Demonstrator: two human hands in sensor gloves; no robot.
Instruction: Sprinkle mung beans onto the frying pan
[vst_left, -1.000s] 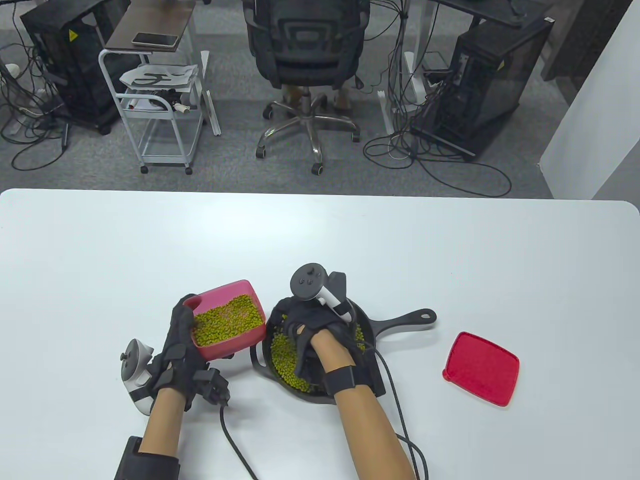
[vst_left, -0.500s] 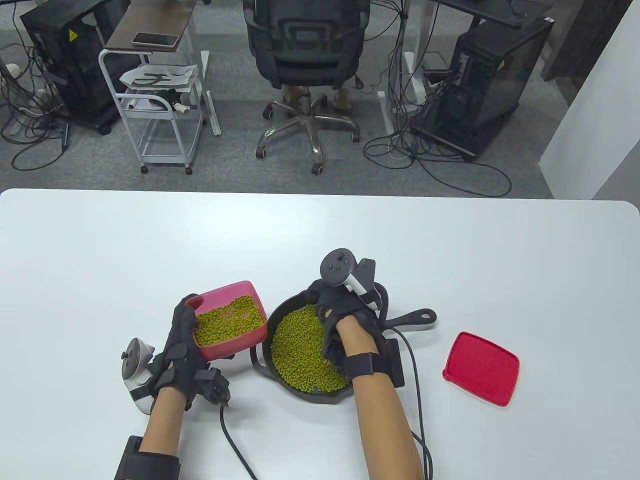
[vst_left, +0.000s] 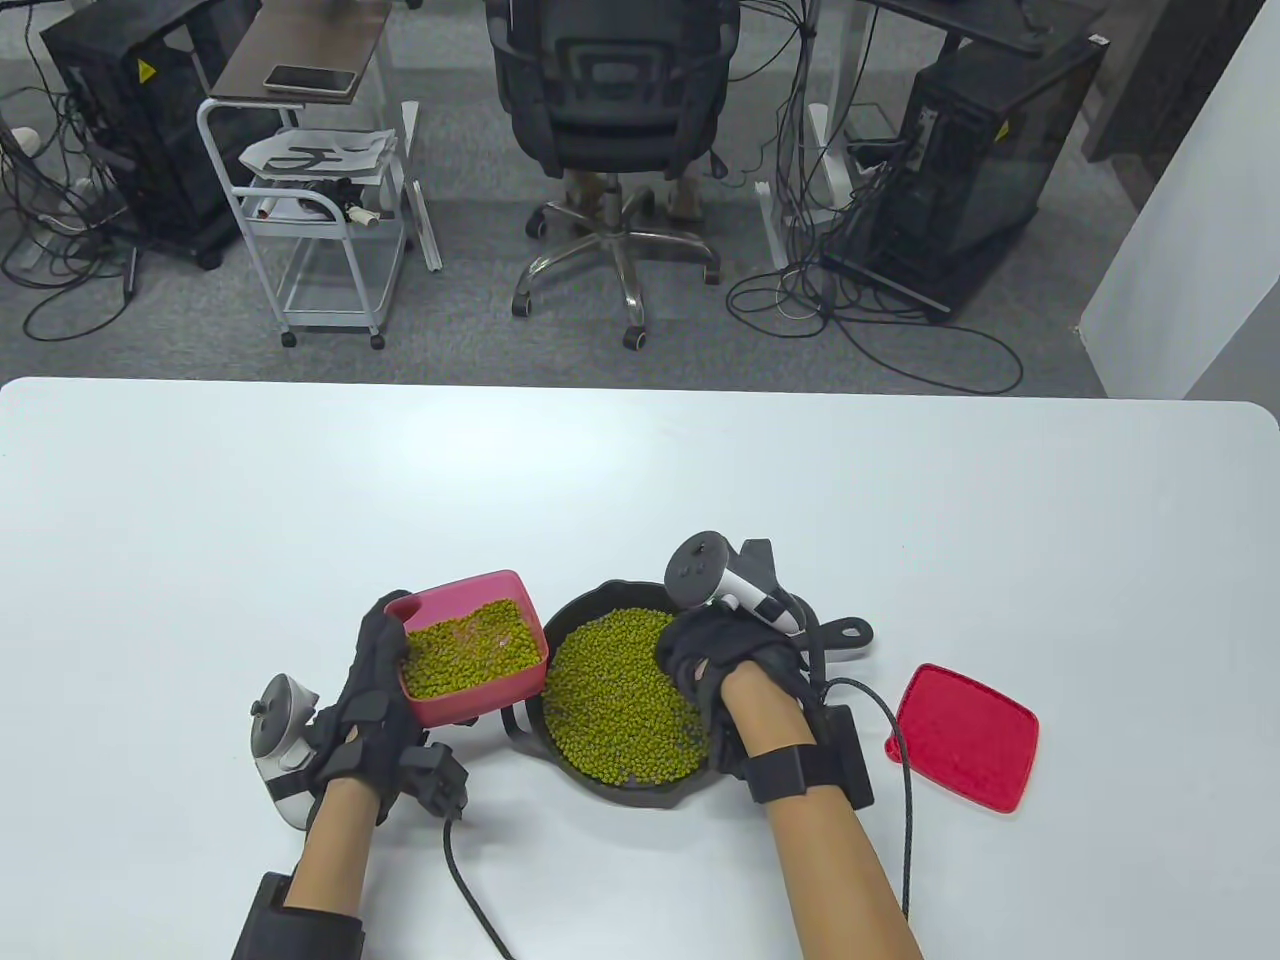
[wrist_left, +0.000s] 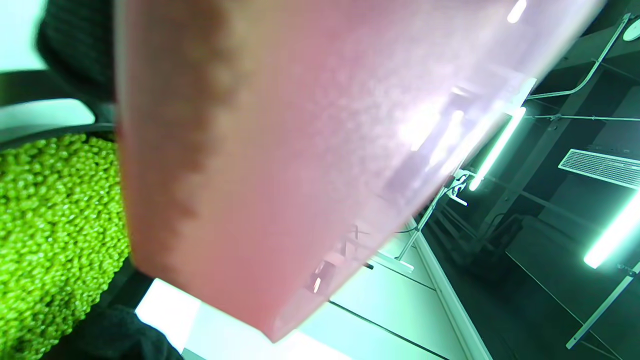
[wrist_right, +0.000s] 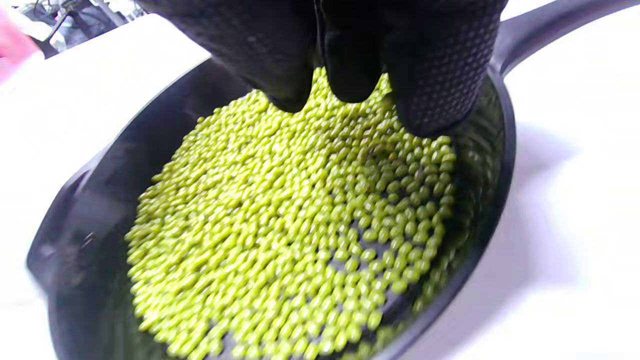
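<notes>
Beans fill most of what the two hands attend to on the white surface (vst_left: 700, 470). Farthest left, the left hand (vst_left: 365, 700) has its grip closed around the near left side of a pink container (vst_left: 470, 650), thumb at the rim corner and fingers under the wall, so the tub is tilted with its far right corner leaning toward the pan; mung beans (vst_left: 470, 645) lie heaped inside it, and from the left wrist view the translucent pink wall (wrist_left: 280, 165) blocks nearly everything, with green beans visible beside it at the left. Just right of that grip, touching or nearly touching the tub's lower edge, sits the black frying pan (vst_left: 590, 610), its floor covered by a thick layer of mung beans (vst_left: 620, 700). Over the pan's right part hovers the right hand (vst_left: 725, 655), palm down; its grip is bunched, the gloved fingertips (wrist_right: 350, 75) drawn together and pointing down just above the beans, though whether any beans are pinched between them I cannot tell. Beyond that grip to the right the pan handle (vst_left: 845, 630) juts out, and further right, apart from the pan, a red lid (vst_left: 965, 735) lies flat.
</notes>
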